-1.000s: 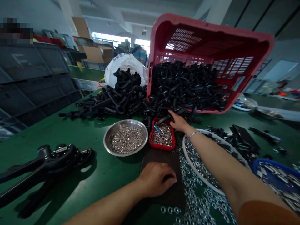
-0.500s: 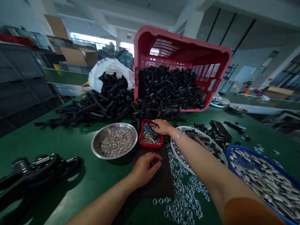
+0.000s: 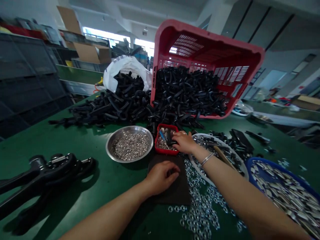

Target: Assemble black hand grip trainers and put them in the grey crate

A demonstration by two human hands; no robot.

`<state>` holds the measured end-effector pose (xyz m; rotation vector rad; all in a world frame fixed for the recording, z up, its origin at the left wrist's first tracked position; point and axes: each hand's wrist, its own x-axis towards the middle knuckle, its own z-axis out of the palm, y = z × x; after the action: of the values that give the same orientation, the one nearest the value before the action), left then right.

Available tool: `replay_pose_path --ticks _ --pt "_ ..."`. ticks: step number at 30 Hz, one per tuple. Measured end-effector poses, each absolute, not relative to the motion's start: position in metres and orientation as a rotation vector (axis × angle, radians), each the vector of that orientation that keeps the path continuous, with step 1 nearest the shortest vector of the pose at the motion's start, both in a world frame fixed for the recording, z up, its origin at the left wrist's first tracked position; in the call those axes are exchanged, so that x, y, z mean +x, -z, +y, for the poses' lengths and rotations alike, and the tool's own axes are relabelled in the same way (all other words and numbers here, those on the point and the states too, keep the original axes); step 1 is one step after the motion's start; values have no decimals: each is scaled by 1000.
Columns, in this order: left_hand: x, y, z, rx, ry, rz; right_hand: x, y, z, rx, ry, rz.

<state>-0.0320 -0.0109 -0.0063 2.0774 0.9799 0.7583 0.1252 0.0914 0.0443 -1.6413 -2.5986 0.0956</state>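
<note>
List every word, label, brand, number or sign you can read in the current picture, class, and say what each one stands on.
No text can be read with certainty.
White sack: dark printed marks along its upper edge, too small and blurred to read.
Large red crate: no lettering can be made out.
Small red tray: no lettering can be made out.

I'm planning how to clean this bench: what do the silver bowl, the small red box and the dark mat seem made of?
Silver bowl: probably stainless steel, polished, judging by its shiny, reflective rim.
Small red box: likely moulded plastic, smooth, given its even colour and rounded corners.
Dark mat: perhaps rubber, though coated board is possible; it looks flat and matt.
</note>
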Motion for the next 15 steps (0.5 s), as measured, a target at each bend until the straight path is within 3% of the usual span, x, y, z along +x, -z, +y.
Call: replay_pose_path --ticks 6,8,11,13,15 --pt "-40 -3 -12 2136 -1353 1236 125 -58 42 -1527 -210 -2426" --pt "-43 -9 -12 2262 -1324 1207 123 -61 9 -1395 -497 -2413" --pt "-43 -14 -21 2332 -992 894 132 -65 -35 -1126 -997 -2361" --pt "-41 -15 -30 2230 -844 781 160 -69 -49 -1325 -869 -2370" --pt "-37 -14 -36 2099 -798 805 210 -75 -48 -1933 -347 -2155"
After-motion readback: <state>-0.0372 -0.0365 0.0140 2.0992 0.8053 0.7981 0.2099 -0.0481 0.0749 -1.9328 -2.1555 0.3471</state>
